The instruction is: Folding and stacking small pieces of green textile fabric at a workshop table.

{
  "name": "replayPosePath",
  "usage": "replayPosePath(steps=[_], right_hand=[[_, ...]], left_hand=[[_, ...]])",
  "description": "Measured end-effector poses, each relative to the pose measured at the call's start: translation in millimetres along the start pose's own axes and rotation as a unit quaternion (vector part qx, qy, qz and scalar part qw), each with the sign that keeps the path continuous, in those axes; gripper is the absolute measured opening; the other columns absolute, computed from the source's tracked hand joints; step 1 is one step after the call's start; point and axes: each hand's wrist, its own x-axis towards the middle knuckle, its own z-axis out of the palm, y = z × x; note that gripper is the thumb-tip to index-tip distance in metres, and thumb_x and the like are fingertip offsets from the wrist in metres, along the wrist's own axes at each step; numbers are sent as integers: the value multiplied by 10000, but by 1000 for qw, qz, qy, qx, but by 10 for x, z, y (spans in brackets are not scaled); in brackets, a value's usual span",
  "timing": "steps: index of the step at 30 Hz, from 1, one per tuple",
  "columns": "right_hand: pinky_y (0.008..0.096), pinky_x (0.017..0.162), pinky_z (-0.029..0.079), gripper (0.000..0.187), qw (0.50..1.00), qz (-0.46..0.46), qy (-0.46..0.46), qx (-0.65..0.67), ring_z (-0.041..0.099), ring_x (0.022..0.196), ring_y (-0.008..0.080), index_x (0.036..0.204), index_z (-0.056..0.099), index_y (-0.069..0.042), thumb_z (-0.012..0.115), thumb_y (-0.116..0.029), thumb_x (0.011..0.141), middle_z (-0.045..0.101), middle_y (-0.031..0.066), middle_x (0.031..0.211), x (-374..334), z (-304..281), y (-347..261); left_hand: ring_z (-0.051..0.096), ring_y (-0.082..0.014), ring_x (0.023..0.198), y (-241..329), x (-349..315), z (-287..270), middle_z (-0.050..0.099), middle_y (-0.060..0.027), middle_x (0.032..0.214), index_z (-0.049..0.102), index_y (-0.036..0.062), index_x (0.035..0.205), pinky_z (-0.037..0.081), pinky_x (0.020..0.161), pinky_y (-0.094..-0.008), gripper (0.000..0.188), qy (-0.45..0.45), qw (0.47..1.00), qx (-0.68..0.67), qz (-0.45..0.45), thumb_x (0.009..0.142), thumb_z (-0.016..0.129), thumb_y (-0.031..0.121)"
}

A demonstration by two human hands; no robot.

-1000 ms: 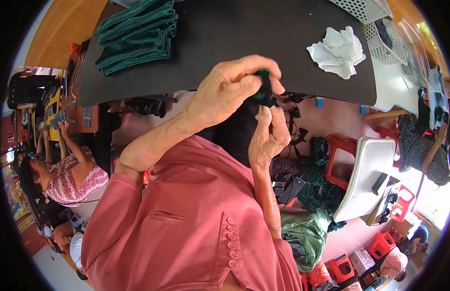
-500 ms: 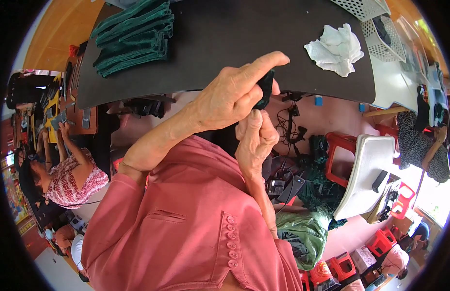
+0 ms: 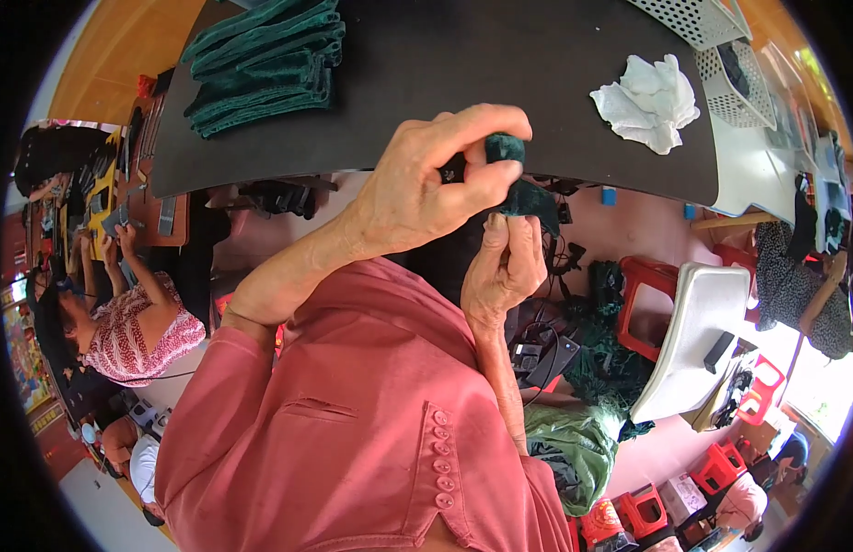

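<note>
From where I stand, the rose-red shirt (image 3: 353, 405) is nearest, and just beyond it the right hand (image 3: 503, 276) pinches the lower edge of a small dark green velvet piece (image 3: 532, 204) between thumb and fingers. The piece sits at twelve o'clock from that hand, right at its fingertips, and at three o'clock from the left hand (image 3: 417, 179), which grips its upper part, thumb pressed against it and index finger hooked over the top. It is held up near the bench's close edge.

Half a second ago that index finger pointed out straight and the velvet showed only as a narrow strip; now the finger is bent, and the cloth shows a rounded fold above the thumb and a wider flap below.

Farther off, a green plastic bag (image 3: 583, 455) slumps at five o'clock and a red stool (image 3: 643, 308) stands at three. On the dark bench (image 3: 463, 64), folded green velvet (image 3: 265, 69) is stacked at eleven o'clock and a crumpled white cloth (image 3: 649, 103) lies at two.
</note>
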Motion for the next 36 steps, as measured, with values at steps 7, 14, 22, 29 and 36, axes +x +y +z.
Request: replayPosePath(steps=[7, 14, 22, 29, 36], right_hand=[[262, 491, 351, 127, 1000, 1, 6, 0, 441, 547, 146, 793, 565, 52, 578, -44, 876, 525, 78, 645, -4, -10, 27], [267, 481, 372, 79, 999, 11, -16, 49, 466, 521, 149, 816, 566, 41, 557, -15, 871, 495, 75, 637, -48, -37, 64], [272, 479, 372, 85, 999, 11, -22, 26, 462, 509, 169, 795, 561, 31, 562, -12, 868, 485, 83, 617, -40, -9, 45], [278, 473, 364, 88, 1000, 11, -17, 5, 457, 507, 172, 794, 566, 30, 564, -17, 869, 484, 86, 622, -43, -23, 80], [261, 466, 319, 219, 999, -12, 27, -16, 400, 507, 114, 705, 513, 31, 553, -64, 899, 458, 46, 573, -6, 3, 67]], left_hand=[[533, -92, 561, -31, 17, -29, 582, -35, 713, 601, 18, 990, 399, 501, -226, 164, -35, 999, 5, -19, 895, 504, 111], [525, -82, 571, -95, -47, 87, 579, -24, 730, 603, 31, 1032, 408, 516, -216, 196, -20, 998, -45, -46, 908, 466, 97], [500, -51, 577, -25, -1, 58, 546, 4, 715, 604, 36, 1008, 381, 517, -202, 173, -29, 989, -114, -94, 911, 483, 113], [468, -32, 591, -103, -48, 212, 528, 15, 715, 593, 38, 1007, 353, 511, -188, 161, 19, 989, -93, -117, 912, 508, 136], [462, -34, 592, -34, -46, 144, 505, 10, 635, 585, 27, 978, 350, 517, -187, 152, -30, 974, -140, -176, 911, 502, 136]])
